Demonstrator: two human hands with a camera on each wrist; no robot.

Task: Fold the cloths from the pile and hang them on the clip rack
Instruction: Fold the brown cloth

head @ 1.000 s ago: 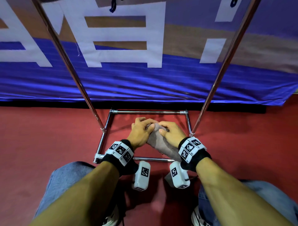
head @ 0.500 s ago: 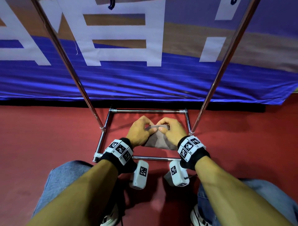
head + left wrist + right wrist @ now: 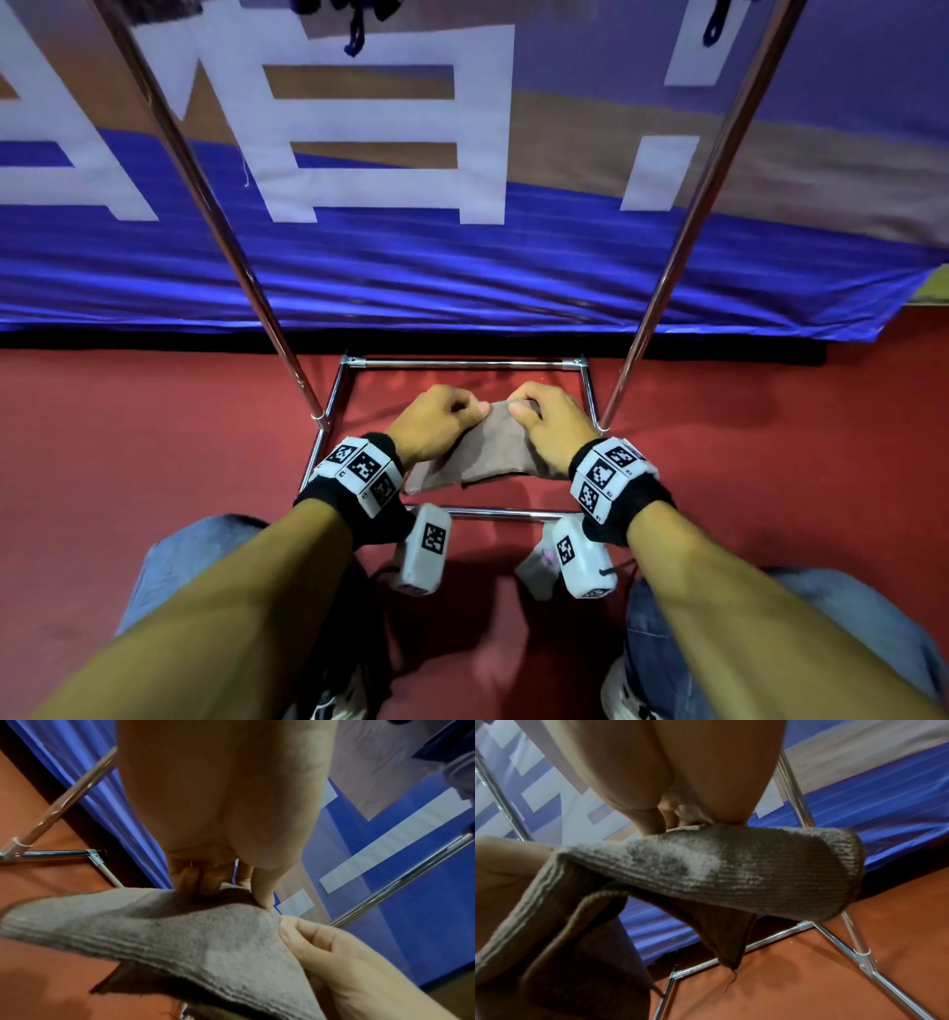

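Observation:
A small brown-grey cloth [image 3: 488,452] hangs in the air between my two hands, above the square base of the metal rack [image 3: 462,363]. My left hand [image 3: 436,421] pinches its top edge on the left, and my right hand [image 3: 549,419] pinches the same edge on the right. In the left wrist view the thumb and curled fingers of my left hand [image 3: 231,882] clamp the cloth [image 3: 167,931]. The right wrist view has the cloth [image 3: 731,866] draped below my right hand [image 3: 680,817], with a folded layer hanging underneath. The rack's clips are out of view.
Two slanted chrome rack poles [image 3: 215,216] [image 3: 708,195] rise left and right of my hands. A blue banner [image 3: 462,267] hangs behind the rack. Dark clips or cords [image 3: 354,31] dangle at the top edge. Red floor [image 3: 128,462] lies all round, and my knees [image 3: 195,560] sit below.
My hands have drawn apart along the cloth's top edge, so the bunched cloth now spreads wider between them. The hands sit slightly higher than before.

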